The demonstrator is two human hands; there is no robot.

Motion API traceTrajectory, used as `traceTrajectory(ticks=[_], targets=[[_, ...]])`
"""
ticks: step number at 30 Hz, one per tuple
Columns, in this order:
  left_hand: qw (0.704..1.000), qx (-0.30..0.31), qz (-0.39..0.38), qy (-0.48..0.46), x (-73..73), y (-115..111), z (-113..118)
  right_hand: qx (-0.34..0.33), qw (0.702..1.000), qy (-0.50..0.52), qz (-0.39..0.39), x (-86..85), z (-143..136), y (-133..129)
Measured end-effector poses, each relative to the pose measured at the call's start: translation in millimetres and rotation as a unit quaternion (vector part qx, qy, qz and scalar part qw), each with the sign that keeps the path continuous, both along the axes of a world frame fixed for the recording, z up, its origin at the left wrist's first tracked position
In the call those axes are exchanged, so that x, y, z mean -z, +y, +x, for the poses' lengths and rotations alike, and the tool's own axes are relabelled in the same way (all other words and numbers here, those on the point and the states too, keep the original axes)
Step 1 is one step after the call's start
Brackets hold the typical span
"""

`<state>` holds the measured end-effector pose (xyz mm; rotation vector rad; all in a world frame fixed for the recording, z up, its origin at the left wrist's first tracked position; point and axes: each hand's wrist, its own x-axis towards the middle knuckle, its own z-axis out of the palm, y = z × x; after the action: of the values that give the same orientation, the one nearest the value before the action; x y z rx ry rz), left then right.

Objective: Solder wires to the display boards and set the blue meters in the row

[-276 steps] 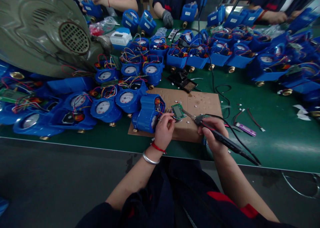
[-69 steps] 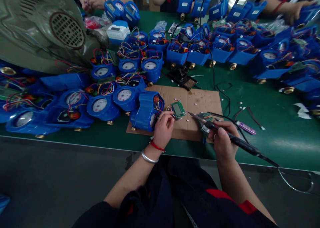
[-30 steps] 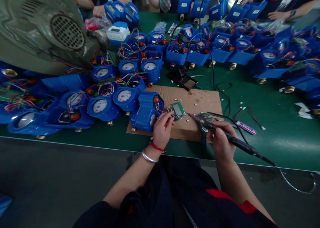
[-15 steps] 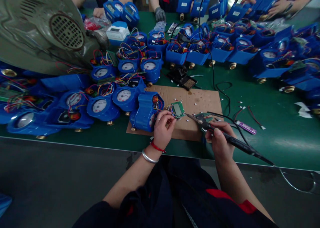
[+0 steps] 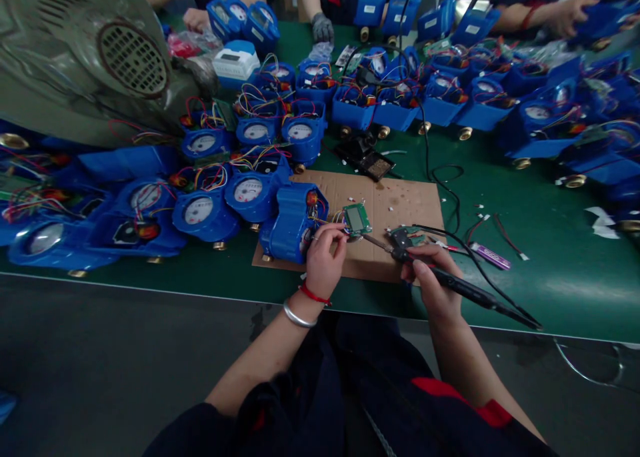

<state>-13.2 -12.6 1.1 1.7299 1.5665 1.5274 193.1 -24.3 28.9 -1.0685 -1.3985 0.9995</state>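
My right hand [image 5: 436,277] is closed round a black soldering iron [image 5: 463,287]. Its metal tip reaches the lower edge of a small green circuit board [image 5: 356,219] with a grey display; whether it touches cannot be told. At the board's lower left, my left hand [image 5: 326,253] is closed in a pinch, thumb and fingers together. What it pinches is too small to make out, possibly a thin wire. Wires run from the board to a blue water meter [image 5: 287,222] on the left. Board and meter lie on a flat cardboard sheet [image 5: 415,200].
Several blue meters with loose wires crowd the left and back, beside a big grey-green machine [image 5: 120,57]. A soldering iron stand [image 5: 375,163] sits behind the cardboard. Right of it lie a cable [image 5: 456,207] and a purple strip [image 5: 491,257]. Co-workers' hands [image 5: 570,18] show across the table.
The soldering iron has moved left and down, its tip passing from the board's right side to its lower edge. My left hand has barely moved. A co-worker at far right has shifted a blue meter rightward.
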Motion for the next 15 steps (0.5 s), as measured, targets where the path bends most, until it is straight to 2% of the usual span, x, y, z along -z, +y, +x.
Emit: traceTrajectory(ticks=[5,15], targets=[[1.000,0.004,-0.002,0.005,1.7,-0.4,-0.4,0.022,1.000,0.008,-0.001,-2.4,-3.1,1.4],[1.000,-0.002,0.000,0.021,0.9,-0.9,0.1,-0.004,1.000,-0.001,-0.010,-4.1,-3.0,1.1]])
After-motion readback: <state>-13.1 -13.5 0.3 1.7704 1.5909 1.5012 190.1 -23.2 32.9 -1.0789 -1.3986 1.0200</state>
